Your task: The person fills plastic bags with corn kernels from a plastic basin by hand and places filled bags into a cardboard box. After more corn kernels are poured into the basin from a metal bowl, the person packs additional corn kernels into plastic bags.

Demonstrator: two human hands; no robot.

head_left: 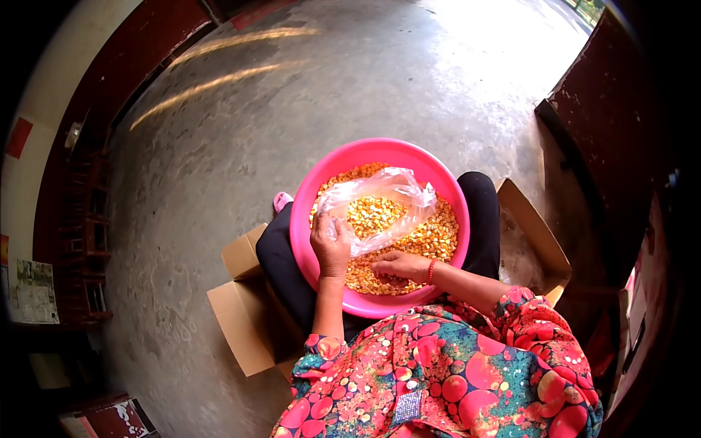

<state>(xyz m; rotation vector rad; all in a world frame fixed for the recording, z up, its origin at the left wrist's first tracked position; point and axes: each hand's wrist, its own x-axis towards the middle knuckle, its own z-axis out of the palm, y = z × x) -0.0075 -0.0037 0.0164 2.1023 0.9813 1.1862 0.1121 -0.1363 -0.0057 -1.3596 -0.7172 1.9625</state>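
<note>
Hands (331,248) curl, left (331,248) holding bag (394,184), right (401,266) seemingly touching corn (442,233).

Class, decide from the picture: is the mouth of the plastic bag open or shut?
Open: the bag spreads in a ring around visible corn kernels, its edge held by the left hand.
</note>
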